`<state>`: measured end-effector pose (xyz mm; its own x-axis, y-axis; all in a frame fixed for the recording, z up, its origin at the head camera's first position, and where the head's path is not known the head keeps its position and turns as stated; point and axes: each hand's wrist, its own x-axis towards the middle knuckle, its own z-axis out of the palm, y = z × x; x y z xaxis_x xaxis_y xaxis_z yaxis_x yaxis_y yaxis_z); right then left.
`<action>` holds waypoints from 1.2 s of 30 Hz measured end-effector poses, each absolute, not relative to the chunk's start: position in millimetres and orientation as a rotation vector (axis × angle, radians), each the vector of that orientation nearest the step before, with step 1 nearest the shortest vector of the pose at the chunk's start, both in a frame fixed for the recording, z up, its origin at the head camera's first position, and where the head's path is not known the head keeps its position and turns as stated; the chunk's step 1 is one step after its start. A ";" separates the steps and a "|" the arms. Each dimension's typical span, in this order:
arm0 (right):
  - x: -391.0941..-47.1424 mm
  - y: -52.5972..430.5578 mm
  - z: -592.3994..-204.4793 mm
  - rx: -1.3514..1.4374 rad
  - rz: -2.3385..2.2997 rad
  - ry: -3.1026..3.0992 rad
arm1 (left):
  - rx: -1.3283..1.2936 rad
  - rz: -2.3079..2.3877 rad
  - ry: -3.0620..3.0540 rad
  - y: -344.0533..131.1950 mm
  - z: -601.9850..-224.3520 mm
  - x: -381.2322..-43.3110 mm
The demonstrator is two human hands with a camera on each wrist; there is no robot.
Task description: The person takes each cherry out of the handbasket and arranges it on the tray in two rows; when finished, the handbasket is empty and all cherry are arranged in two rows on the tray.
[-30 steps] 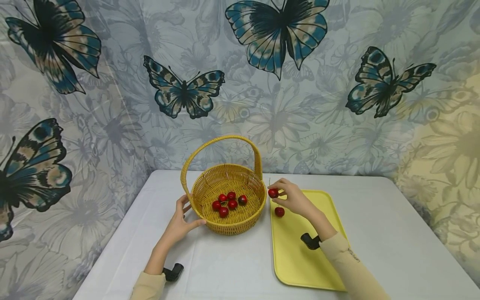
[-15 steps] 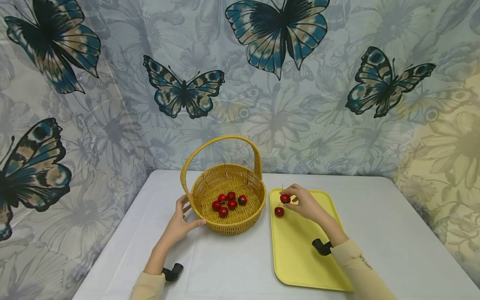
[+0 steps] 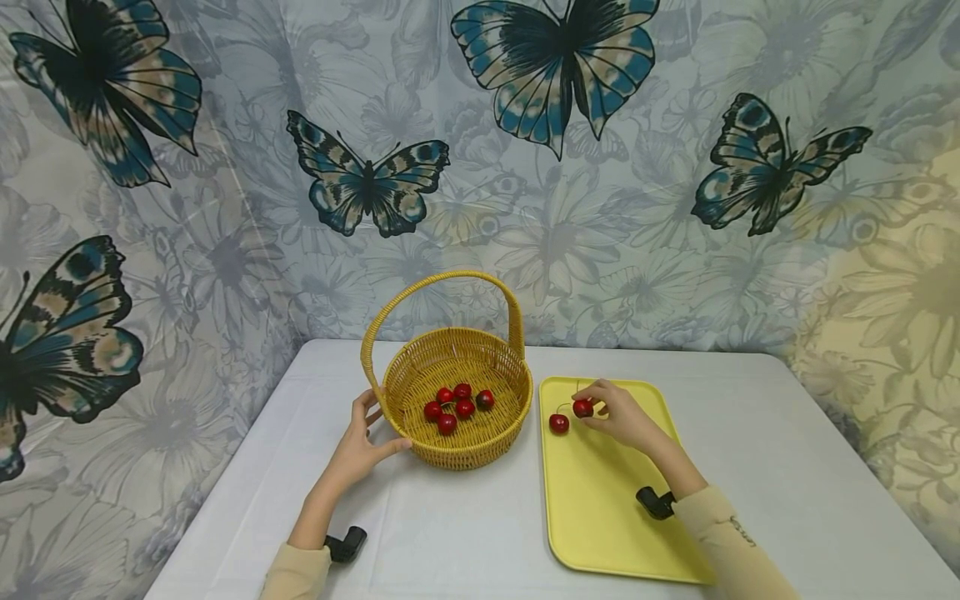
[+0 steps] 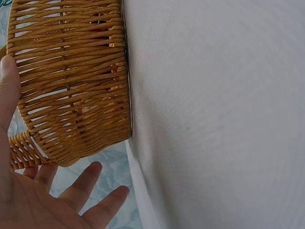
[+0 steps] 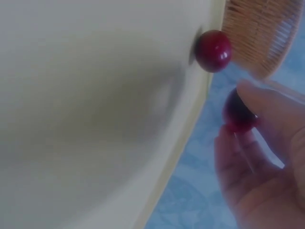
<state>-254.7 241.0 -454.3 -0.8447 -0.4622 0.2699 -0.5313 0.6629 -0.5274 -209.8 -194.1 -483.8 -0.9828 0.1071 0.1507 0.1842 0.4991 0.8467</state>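
Note:
My right hand (image 3: 624, 419) pinches a dark red cherry (image 3: 582, 408) between thumb and fingertips, low over the far part of the yellow tray (image 3: 600, 517). Just left of it a second cherry (image 3: 558, 424) lies on the tray near its left edge. In the right wrist view the held cherry (image 5: 236, 112) hangs at the fingertips, its stem out of sight. My left hand (image 3: 360, 450) rests against the left side of a yellow wicker basket (image 3: 465, 457), thumb along the rim. Its fingers (image 4: 78, 188) spread by the handle's base. Several cherries (image 3: 464, 408) lie inside the basket.
The basket's tall arched handle (image 3: 465, 275) rises over its opening. Both stand on a white-covered table (image 3: 450, 533), the tray to the basket's right with a narrow gap between them. Behind hangs a floral cloth (image 3: 555, 242) with butterflies. A black wrist camera (image 3: 655, 502) sits on the right wrist.
My right hand has moved from beside the basket's right rim, rightward and toward me over the tray, with the cherry still pinched. My left hand and the basket have stayed put.

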 end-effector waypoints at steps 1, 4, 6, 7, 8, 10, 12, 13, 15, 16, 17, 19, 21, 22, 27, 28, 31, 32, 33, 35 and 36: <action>-254.9 241.8 -455.1 0.830 0.928 -2.770 | -0.261 -1.511 -2.652 -194.2 -483.9 -209.7; -255.5 243.5 -457.6 0.828 0.921 -2.802 | -0.264 -1.515 -2.649 -194.1 -483.8 -209.7; -256.2 244.6 -460.4 0.824 0.921 -2.824 | -0.266 -1.519 -2.648 -194.1 -483.8 -209.6; -256.6 245.2 -462.0 0.824 0.920 -2.832 | -0.268 -1.521 -2.647 -194.1 -483.8 -209.8; -257.1 245.7 -463.7 0.825 0.922 -2.839 | -0.266 -1.523 -2.647 -194.1 -483.8 -209.8; -257.9 246.5 -466.9 0.828 0.926 -2.849 | -0.269 -1.522 -2.647 -194.3 -484.3 -209.7; -258.5 247.4 -469.1 0.835 0.931 -2.853 | -0.268 -1.520 -2.648 -194.5 -484.5 -209.9; -258.8 247.5 -469.9 0.840 0.936 -2.854 | -0.268 -1.520 -2.648 -194.5 -484.6 -210.0; -258.9 247.5 -470.7 0.846 0.946 -2.862 | -0.268 -1.522 -2.648 -194.5 -484.7 -210.3; -258.9 247.3 -471.0 0.849 0.953 -2.867 | -0.267 -1.523 -2.648 -194.5 -484.7 -210.4; -258.9 247.1 -471.0 0.851 0.962 -2.872 | -0.267 -1.523 -2.648 -194.4 -484.8 -210.6; -258.6 246.6 -470.8 0.856 0.972 -2.883 | -0.267 -1.525 -2.647 -194.4 -485.0 -210.7; -258.3 246.1 -470.5 0.862 0.979 -2.893 | -0.267 -1.524 -2.650 -194.5 -485.3 -210.6; -258.3 245.9 -470.4 0.863 0.979 -2.896 | -0.268 -1.523 -2.651 -194.5 -485.5 -210.5; -259.6 245.7 -471.3 0.861 0.945 -2.912 | -0.269 -1.519 -2.657 -195.0 -486.5 -210.2; -260.2 245.8 -471.8 0.861 0.937 -2.912 | -0.268 -1.519 -2.657 -195.0 -486.7 -210.3; -261.7 246.2 -472.5 0.866 0.928 -2.905 | -0.271 -1.517 -2.656 -195.1 -487.3 -210.3; -262.0 246.6 -472.5 0.867 0.931 -2.902 | -0.273 -1.517 -2.656 -195.1 -487.3 -210.3; -262.1 246.9 -472.3 0.869 0.938 -2.895 | -0.275 -1.516 -2.656 -195.1 -487.3 -210.3; -261.8 247.5 -471.0 0.871 0.950 -2.884 | -0.277 -1.519 -2.656 -195.0 -487.1 -210.3; -261.5 247.9 -470.2 0.875 0.950 -2.878 | -0.276 -1.522 -2.656 -195.0 -486.8 -210.4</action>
